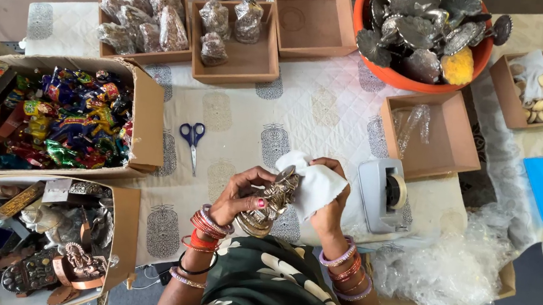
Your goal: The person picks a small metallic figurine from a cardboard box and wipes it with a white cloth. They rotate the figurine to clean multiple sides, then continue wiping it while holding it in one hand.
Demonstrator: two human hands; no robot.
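Observation:
My left hand [239, 195] grips a small silver-coloured metal figurine [272, 201] by its base, just above my lap. My right hand [328, 197] presses a white cloth [311, 182] against the figurine's upper side. Both wrists carry several red, orange and purple bangles. The two hands sit close together over the near edge of the white quilted table cover [242, 114].
Blue-handled scissors [192, 140] lie left of my hands, a grey tape dispenser [382, 193] to the right. Cardboard boxes hold colourful toys [71, 122], metal idols [54, 245], wrapped pieces [139, 13]. An orange tub of metal items [426, 35], empty boxes [313, 15] and bubble wrap [458, 267] lie around.

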